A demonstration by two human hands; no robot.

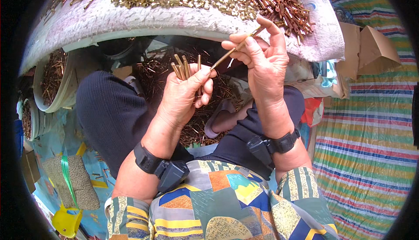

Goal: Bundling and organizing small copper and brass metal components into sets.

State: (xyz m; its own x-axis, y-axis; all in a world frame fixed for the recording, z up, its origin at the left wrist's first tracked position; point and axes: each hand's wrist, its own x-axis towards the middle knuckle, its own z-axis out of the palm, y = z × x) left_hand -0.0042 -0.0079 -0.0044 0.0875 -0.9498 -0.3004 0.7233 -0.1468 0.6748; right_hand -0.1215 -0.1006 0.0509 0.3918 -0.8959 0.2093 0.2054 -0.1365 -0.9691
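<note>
Striped mats flank us while, below the surface's [131, 20] near edge, our left hand [181, 96] fists a rod bundle [183, 68] and right fingers [244, 50] pinch one rod [231, 51], best kept steady, aligned.

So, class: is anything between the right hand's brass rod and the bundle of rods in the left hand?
Nothing visible. The right hand pinches one rod, its lower tip almost at the left hand, which grips the bundle. Only open air lies between them.
</note>
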